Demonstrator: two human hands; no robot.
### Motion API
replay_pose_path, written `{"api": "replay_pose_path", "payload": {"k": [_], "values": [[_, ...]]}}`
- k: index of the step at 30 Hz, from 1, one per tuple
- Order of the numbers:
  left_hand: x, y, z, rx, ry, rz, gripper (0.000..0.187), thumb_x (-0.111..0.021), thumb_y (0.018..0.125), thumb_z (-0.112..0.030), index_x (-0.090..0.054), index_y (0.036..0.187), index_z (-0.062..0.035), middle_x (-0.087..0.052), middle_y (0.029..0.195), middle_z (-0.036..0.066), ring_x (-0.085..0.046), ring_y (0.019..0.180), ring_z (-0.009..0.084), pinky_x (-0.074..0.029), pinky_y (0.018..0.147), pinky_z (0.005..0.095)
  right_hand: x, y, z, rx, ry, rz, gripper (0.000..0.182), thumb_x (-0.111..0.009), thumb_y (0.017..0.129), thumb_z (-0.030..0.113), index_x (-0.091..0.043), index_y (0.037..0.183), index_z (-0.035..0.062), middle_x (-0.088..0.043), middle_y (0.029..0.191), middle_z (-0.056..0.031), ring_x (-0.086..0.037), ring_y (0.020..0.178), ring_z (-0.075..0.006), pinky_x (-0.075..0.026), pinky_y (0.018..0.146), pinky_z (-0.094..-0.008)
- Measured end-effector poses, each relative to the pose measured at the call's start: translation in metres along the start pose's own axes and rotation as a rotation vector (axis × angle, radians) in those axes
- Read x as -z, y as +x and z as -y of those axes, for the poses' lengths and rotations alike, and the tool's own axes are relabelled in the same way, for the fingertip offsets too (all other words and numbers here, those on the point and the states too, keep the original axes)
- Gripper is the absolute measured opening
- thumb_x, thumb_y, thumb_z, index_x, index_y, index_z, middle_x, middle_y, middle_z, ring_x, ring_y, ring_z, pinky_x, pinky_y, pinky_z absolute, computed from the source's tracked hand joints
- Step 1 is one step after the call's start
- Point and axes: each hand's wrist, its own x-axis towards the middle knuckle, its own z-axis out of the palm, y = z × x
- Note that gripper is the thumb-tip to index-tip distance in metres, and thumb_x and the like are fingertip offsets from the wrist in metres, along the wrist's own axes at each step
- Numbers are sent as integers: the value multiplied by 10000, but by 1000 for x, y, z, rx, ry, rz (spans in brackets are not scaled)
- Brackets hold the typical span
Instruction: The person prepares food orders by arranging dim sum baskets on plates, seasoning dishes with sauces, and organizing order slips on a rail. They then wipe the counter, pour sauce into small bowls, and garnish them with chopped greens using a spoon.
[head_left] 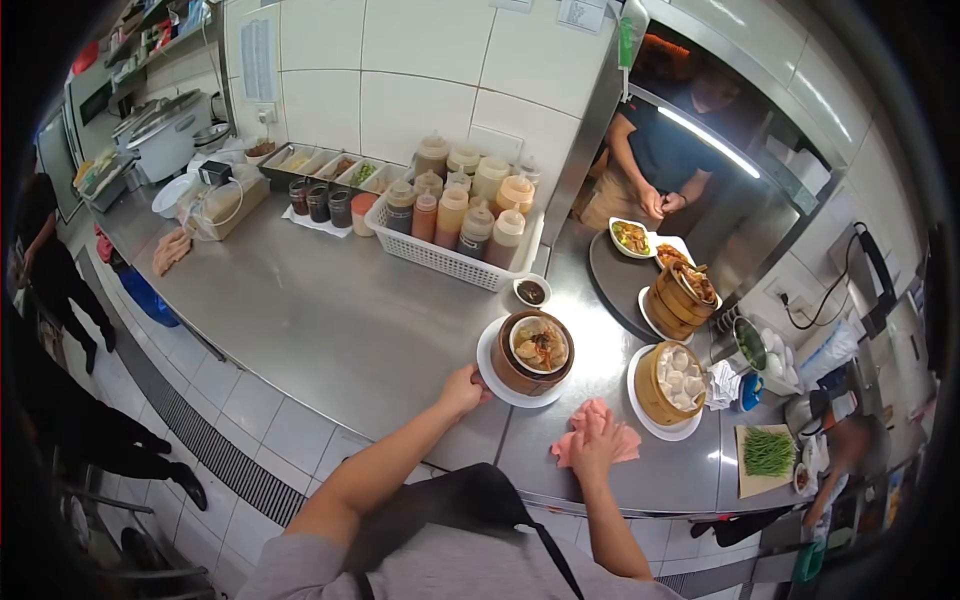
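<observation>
My left hand (463, 391) grips the rim of a white plate (524, 398) on the steel counter. On that plate stands a round steamer basket (517, 372) with a bowl of food (539, 344) inside. A small bowl of dark sauce (531, 291) sits just behind it. Over to the right, my right hand (596, 448) presses down on a crumpled pink cloth (567, 447), its fingers over the fabric. Beside the cloth, a bamboo steamer of white buns (677, 380) rests on another white plate (652, 428).
A white basket of sauce bottles (440, 252) stands against the wall. Further right are a stacked bamboo steamer (679, 302), a round dark tray (612, 280) with dishes, and chopped greens (768, 452). A person (660, 150) stands behind the serving hatch; others are at both sides.
</observation>
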Motion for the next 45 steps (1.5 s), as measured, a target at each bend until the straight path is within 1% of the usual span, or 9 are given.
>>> {"api": "replay_pose_path", "payload": {"k": [3, 8, 16, 25, 27, 33, 38, 41, 45], "values": [[19, -12, 1, 92, 139, 114, 365, -469, 806, -25, -444, 1169, -3, -558, 905, 99, -587, 734, 167, -505, 598, 277, 1, -17, 38, -73, -13, 102, 434, -534, 722, 176, -516, 1153, 133, -374, 1256, -183, -314, 1132, -455, -257, 959, -505], [79, -50, 9, -146, 203, 64, 277, -517, 802, -60, -532, 1074, -11, -548, 722, 21, -512, 573, 79, -435, 508, 218, -26, -28, 115, 393, 270, 208, 506, -558, 743, 213, -437, 1223, 107, -299, 1287, -234, -302, 1132, -460, -241, 930, -549], [251, -155, 0, -432, -379, -639, 176, -562, 812, -144, -583, 948, -35, -466, 601, -44, -444, 521, 36, -371, 469, 186, -55, 34, 300, 517, 356, 623, 525, -547, 788, 314, -396, 1251, 119, -232, 1339, -214, -226, 1226, -403, -180, 986, -527], [587, -140, 77, -470, -1148, -1280, 218, -557, 822, -220, -552, 971, -61, -544, 792, 5, -551, 711, 93, -458, 581, 211, -136, 36, 523, 810, 351, 412, 448, -549, 788, 297, -478, 1187, 107, -310, 1314, -167, -280, 1215, -339, -188, 977, -487], [664, -122, 72, -421, -1156, -1312, 186, -548, 826, -217, -555, 931, -63, -538, 792, 8, -528, 686, 88, -444, 579, 220, -147, 37, 584, 981, 342, 399, 448, -567, 772, 289, -492, 1173, 104, -332, 1302, -164, -295, 1208, -327, -218, 971, -462], [825, -64, 76, -284, -1041, -1231, 224, -558, 823, -288, -551, 864, -68, -493, 716, -27, -461, 626, 60, -391, 528, 210, -208, 74, 737, 967, 436, 402, 456, -576, 770, 276, -487, 1175, 85, -339, 1296, -163, -340, 1176, -324, -256, 965, -404], [885, 6, 110, -425, -1152, -1091, 201, -617, 780, -263, -573, 726, -74, -485, 588, -9, -427, 469, 82, -334, 404, 216, -228, 86, 765, 932, 416, 378, 456, -581, 758, 263, -493, 1163, 75, -343, 1289, -165, -347, 1168, -325, -264, 957, -411], [873, -57, 68, -219, -1056, -985, 170, -641, 757, -260, -578, 721, -105, -517, 607, -13, -447, 478, 86, -353, 405, 224, -234, 94, 757, 1078, 345, 289, 453, -588, 726, 267, -507, 1117, 53, -396, 1231, -162, -375, 1130, -324, -297, 925, -412], [875, -80, 123, -407, -949, -977, 154, -575, 812, -269, -568, 773, -120, -428, 553, -87, -413, 484, 54, -307, 430, 186, -216, 89, 762, 858, 267, 219, 636, -622, 663, 367, -419, 1181, 60, -432, 1155, -153, -377, 1057, -351, -324, 851, -442]]}}
